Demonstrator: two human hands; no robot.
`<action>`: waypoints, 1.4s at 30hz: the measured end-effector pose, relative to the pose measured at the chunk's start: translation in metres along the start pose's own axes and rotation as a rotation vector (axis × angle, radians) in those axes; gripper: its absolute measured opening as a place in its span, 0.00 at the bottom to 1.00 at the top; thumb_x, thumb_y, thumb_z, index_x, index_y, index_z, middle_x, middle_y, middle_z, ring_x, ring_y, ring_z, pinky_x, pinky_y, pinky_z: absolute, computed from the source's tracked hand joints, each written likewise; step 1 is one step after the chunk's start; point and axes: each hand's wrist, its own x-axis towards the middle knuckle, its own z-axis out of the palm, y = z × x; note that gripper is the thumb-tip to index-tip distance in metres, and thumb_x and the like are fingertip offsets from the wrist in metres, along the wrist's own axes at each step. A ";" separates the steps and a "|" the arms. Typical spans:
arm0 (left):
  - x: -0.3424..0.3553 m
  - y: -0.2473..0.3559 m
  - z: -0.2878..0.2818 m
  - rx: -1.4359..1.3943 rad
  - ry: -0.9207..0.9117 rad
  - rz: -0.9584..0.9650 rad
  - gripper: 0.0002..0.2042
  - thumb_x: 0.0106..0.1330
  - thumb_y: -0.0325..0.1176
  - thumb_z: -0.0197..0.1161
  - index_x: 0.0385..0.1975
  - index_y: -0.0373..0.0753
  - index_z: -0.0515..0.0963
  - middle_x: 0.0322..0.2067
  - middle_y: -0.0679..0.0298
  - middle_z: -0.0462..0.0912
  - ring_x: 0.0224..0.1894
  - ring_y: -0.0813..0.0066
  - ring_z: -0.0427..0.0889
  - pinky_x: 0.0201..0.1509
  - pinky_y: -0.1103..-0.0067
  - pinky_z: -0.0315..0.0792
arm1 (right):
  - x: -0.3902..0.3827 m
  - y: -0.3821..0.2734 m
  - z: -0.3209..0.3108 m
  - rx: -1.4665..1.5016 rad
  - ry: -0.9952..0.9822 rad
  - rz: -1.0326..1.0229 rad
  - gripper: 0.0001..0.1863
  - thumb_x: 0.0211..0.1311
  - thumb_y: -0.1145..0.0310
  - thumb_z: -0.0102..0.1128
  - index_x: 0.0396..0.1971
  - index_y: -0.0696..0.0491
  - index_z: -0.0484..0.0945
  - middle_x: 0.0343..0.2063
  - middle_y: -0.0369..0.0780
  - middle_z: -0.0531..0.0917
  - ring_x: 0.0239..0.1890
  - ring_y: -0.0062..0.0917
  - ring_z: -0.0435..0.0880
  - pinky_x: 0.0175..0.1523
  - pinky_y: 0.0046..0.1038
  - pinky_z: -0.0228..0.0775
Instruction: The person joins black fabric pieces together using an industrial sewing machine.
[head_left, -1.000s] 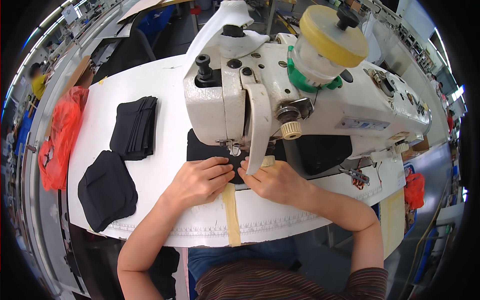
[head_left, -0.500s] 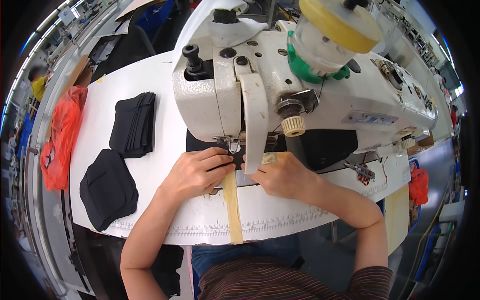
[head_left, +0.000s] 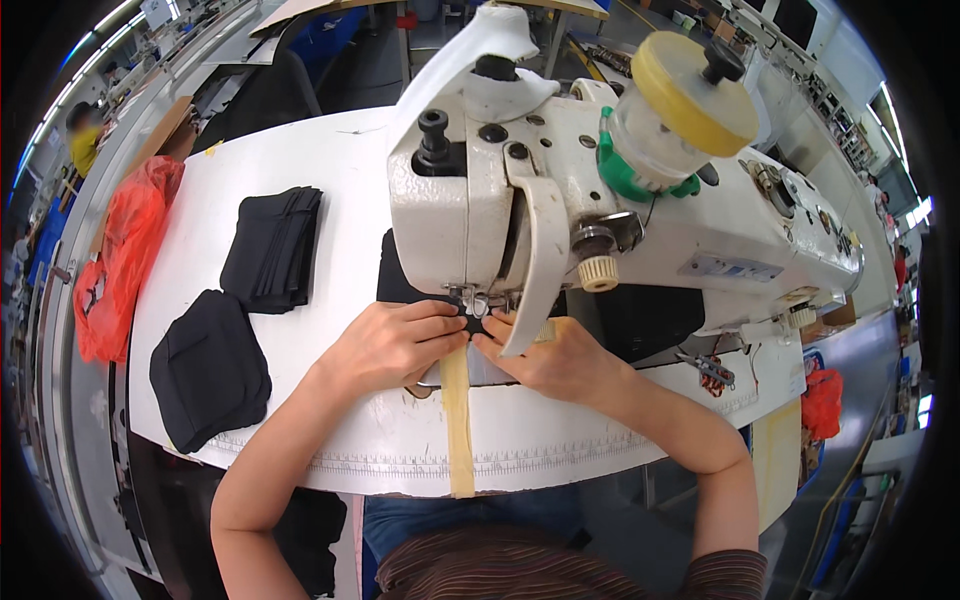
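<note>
A white sewing machine [head_left: 428, 235] stands over the table, its presser foot [head_left: 477, 303] close above my fingertips. Black fabric [head_left: 397, 282] lies beneath the machine head and shows on its left side. My left hand [head_left: 388, 345] is closed, fingertips pinching the fabric's near edge just left of the foot. From the other side my right hand [head_left: 560, 362] pinches the same edge, its thumb and fingers close to the left fingertips. The machine's curved white lever [head_left: 545, 255] hides part of the right hand's fingers.
Two stacks of black fabric pieces, one upright-edged [head_left: 270, 250] and one flatter [head_left: 210, 370], lie at left. A red plastic bag [head_left: 135, 250] hangs by the table's left edge. More black cloth [head_left: 650, 318] and small snips [head_left: 706, 368] sit right. Yellow tape [head_left: 456, 430] crosses the front ruler.
More of the black fabric now shows left of the machine head. My right fingertips have come nearer to my left ones. The whole view has shifted slightly.
</note>
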 end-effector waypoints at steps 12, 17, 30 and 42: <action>0.015 -0.011 -0.007 0.056 0.078 -0.082 0.05 0.43 0.23 0.66 0.21 0.37 0.81 0.22 0.64 0.79 0.23 0.67 0.79 0.25 0.74 0.74 | -0.015 0.010 0.034 0.109 0.011 0.220 0.06 0.43 0.71 0.60 0.25 0.52 0.80 0.16 0.34 0.74 0.25 0.26 0.77 0.34 0.31 0.69; -0.001 -0.011 -0.003 0.044 0.024 -0.183 0.04 0.44 0.22 0.65 0.21 0.37 0.81 0.16 0.63 0.76 0.18 0.64 0.76 0.23 0.74 0.72 | 0.008 -0.005 -0.015 -0.143 -0.073 0.107 0.04 0.42 0.72 0.58 0.22 0.53 0.78 0.17 0.35 0.73 0.26 0.26 0.77 0.35 0.31 0.69; -0.011 -0.023 0.013 -0.055 -0.058 -0.453 0.10 0.50 0.23 0.64 0.33 0.37 0.84 0.21 0.57 0.80 0.23 0.64 0.78 0.30 0.72 0.72 | -0.089 0.056 -0.138 0.231 -0.153 0.667 0.15 0.49 0.70 0.68 0.40 0.52 0.84 0.46 0.42 0.83 0.47 0.36 0.82 0.51 0.32 0.75; 0.021 -0.070 0.056 -0.311 0.399 -0.779 0.11 0.60 0.28 0.61 0.41 0.34 0.78 0.32 0.59 0.83 0.33 0.64 0.82 0.40 0.73 0.74 | -0.089 0.059 -0.136 0.458 -0.205 0.764 0.13 0.56 0.67 0.64 0.40 0.56 0.83 0.44 0.43 0.84 0.52 0.34 0.80 0.55 0.31 0.73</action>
